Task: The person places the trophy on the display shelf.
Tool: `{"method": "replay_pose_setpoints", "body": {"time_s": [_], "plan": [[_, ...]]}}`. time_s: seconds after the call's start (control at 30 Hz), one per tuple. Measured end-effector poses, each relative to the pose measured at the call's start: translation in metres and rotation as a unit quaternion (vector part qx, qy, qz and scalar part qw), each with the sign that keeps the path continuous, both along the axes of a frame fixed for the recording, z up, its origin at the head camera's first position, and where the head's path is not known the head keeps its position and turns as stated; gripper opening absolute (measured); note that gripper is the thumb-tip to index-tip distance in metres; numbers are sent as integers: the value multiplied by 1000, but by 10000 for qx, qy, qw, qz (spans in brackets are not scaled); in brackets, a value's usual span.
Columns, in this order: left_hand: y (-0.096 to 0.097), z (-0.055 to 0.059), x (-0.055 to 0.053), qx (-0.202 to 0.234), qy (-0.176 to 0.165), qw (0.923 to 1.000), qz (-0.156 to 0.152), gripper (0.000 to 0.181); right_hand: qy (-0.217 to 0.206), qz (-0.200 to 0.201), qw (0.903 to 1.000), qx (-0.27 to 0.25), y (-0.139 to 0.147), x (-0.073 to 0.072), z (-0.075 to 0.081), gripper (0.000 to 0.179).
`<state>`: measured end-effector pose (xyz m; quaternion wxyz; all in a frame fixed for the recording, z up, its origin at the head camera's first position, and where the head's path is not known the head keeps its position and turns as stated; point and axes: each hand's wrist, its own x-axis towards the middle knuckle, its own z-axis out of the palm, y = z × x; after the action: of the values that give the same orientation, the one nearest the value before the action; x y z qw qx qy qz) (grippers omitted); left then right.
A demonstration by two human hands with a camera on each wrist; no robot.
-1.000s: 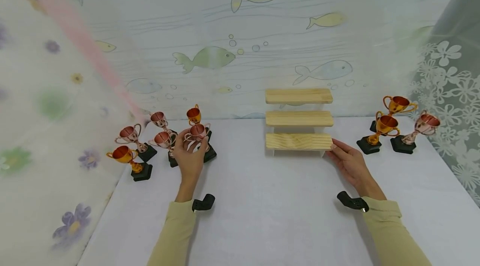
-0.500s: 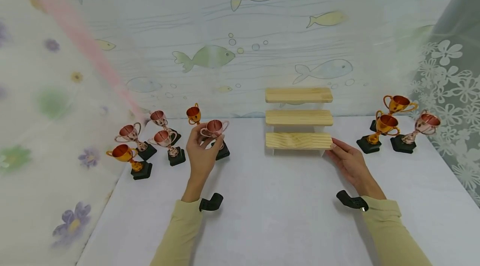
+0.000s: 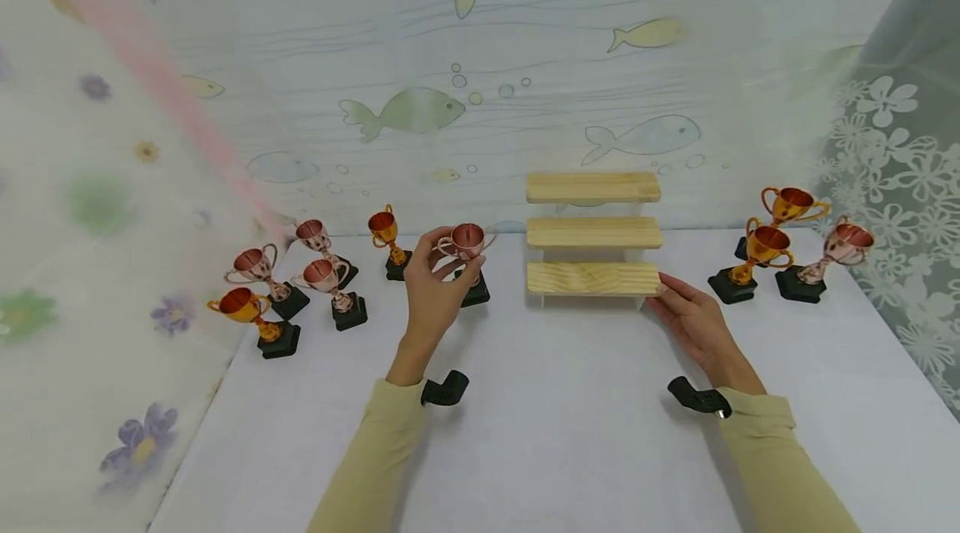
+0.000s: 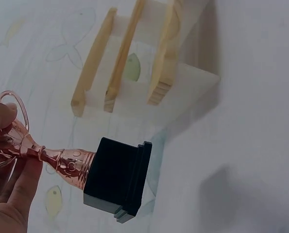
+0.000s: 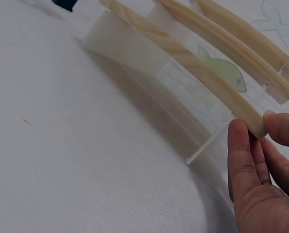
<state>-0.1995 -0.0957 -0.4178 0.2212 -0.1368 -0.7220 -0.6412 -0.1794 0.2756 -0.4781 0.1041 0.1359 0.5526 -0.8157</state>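
Note:
My left hand (image 3: 435, 287) grips a rose-gold trophy cup (image 3: 468, 240) by its bowl, thumb and fingers on either side. In the left wrist view the black base (image 4: 116, 177) of that trophy hangs tilted, off the table. A three-tier display stand (image 3: 592, 279) with pale wooden shelves and translucent white supports stands just to the right of the trophy. At the right end of its lowest shelf, my right hand (image 3: 697, 324) pinches the board's corner, as the wooden shelf end (image 5: 253, 124) in the right wrist view shows.
On the left stand several trophies, among them a gold one (image 3: 238, 305), a rose-gold one (image 3: 321, 274) and a lone gold one (image 3: 383, 228) near the back. Two gold trophies (image 3: 767, 247) and a rose-gold trophy (image 3: 847, 243) stand at the right. A fish-patterned curtain (image 3: 300, 57) hangs behind the table.
My left hand has carried the rose-gold trophy rightward from the left group toward the stand. The gold trophy behind it now shows fully. My right hand stays at the shelf corner.

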Motion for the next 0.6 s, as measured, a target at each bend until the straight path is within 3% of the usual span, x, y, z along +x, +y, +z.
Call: {"method": "replay_pose_setpoints", "body": {"time_s": [0.6], "plan": [[59, 49, -24, -169, 539, 9947, -857, 51, 61, -26, 9999, -102, 2, -1, -1, 72]]}}
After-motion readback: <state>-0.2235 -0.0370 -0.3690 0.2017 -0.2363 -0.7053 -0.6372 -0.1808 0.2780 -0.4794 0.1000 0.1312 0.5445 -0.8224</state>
